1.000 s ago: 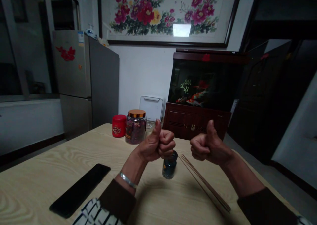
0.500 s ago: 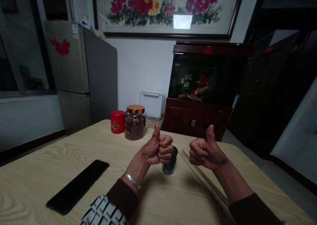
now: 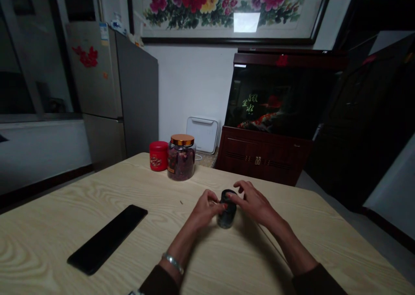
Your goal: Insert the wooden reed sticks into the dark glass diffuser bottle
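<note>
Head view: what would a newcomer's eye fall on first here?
Probably the large flower painting at the top, with a bright glare patch on its lower part. Next, the red canister and copper-lidded jar side by side at the table's far edge. Then the left hand and right hand at a small dark jar.

white wall (image 3: pixel 181 83) | grey fridge (image 3: pixel 139 91) | framed flower painting (image 3: pixel 220 24) | dark-red aquarium cabinet (image 3: pixel 279 154)
</note>
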`<state>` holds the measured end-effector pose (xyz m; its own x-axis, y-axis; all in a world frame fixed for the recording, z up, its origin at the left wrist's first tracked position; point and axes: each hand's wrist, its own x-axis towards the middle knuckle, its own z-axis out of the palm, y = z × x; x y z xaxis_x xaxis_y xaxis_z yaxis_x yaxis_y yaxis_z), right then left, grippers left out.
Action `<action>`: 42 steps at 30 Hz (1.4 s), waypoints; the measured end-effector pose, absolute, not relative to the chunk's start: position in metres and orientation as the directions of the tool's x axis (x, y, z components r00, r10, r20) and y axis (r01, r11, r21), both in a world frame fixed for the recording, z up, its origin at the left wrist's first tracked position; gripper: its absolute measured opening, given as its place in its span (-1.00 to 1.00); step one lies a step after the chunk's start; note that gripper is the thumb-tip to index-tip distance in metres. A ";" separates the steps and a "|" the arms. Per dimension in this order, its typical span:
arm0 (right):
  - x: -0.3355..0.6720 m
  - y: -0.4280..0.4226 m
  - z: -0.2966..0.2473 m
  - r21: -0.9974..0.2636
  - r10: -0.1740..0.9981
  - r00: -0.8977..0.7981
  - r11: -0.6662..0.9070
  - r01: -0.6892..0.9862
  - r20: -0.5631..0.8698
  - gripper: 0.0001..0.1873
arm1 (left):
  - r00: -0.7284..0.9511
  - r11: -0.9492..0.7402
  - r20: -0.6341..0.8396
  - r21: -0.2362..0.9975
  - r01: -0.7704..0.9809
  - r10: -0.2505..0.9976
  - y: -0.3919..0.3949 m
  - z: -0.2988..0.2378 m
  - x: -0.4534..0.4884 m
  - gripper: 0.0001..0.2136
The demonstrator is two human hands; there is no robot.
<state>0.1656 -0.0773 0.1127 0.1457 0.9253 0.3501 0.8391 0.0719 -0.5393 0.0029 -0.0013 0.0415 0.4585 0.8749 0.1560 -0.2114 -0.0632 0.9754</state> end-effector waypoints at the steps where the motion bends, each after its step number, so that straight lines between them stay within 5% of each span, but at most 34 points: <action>1: 0.162 -0.076 0.110 -0.444 0.933 0.122 0.045 0.895 0.339 -0.52 | 0.469 -0.107 0.179 0.979 -0.176 0.865 -0.002 0.030 0.006 -0.56; 5: 0.145 -0.072 0.109 -0.175 0.959 0.054 -0.005 0.984 0.277 -0.55 | 0.533 -0.252 0.251 0.965 -0.072 0.808 -0.005 0.005 0.017 -0.43; 10: 0.138 -0.068 0.106 -0.087 0.959 0.043 -0.019 0.996 0.279 -0.62 | 0.550 -0.362 0.303 0.932 -0.003 0.778 -0.006 0.006 0.015 -0.55; 14: 0.149 -0.074 0.111 -0.227 0.966 -0.087 0.144 0.963 0.243 -0.69 | 0.603 -0.369 0.284 0.929 0.020 0.746 -0.008 0.009 0.006 -0.57; 17: 0.161 -0.086 0.121 -0.500 0.938 -0.324 0.340 0.797 0.122 -0.39 | 0.631 -0.361 0.278 0.932 0.004 0.724 -0.012 0.012 0.000 -0.53; 19: 0.163 -0.092 0.126 -0.562 0.941 -0.324 0.320 0.763 0.096 -0.20 | 0.634 -0.365 0.291 0.931 -0.014 0.716 -0.013 0.013 -0.001 -0.48; 22: 0.158 -0.095 0.126 -0.390 0.975 -0.133 0.194 0.900 0.178 -0.21 | 0.642 -0.329 0.280 0.943 -0.045 0.714 -0.014 0.013 0.000 -0.44; 26: 0.151 -0.092 0.126 -0.136 0.964 -0.075 0.113 0.984 0.256 -0.51 | 0.639 -0.286 0.270 0.955 -0.081 0.720 -0.014 0.011 0.001 -0.45; 28: 0.154 -0.092 0.130 -0.195 0.969 -0.155 0.193 0.962 0.195 -0.60 | 0.641 -0.292 0.278 0.952 -0.087 0.716 -0.015 0.013 -0.001 -0.46; 31: 0.160 -0.094 0.134 -0.384 0.944 -0.313 0.328 0.863 0.102 -0.26 | 0.643 -0.311 0.277 0.948 -0.063 0.714 -0.016 0.017 -0.003 -0.44; 33: 0.159 -0.094 0.132 -0.381 0.958 -0.258 0.286 0.879 0.125 -0.15 | 0.649 -0.307 0.266 0.950 -0.053 0.713 -0.017 0.019 -0.004 -0.43; 36: 0.153 -0.091 0.129 -0.252 0.979 -0.081 0.127 0.959 0.187 -0.38 | 0.653 -0.281 0.242 0.958 -0.047 0.717 -0.017 0.018 -0.003 -0.44; 39: 0.151 -0.089 0.131 -0.263 0.979 -0.166 0.193 0.945 0.121 -0.54 | 0.638 -0.305 0.250 0.952 -0.024 0.728 -0.016 0.016 -0.002 -0.49; 42: 0.152 -0.089 0.133 -0.364 0.959 -0.279 0.281 0.888 0.061 -0.18 | 0.632 -0.341 0.282 0.939 -0.030 0.722 -0.015 0.014 -0.002 -0.46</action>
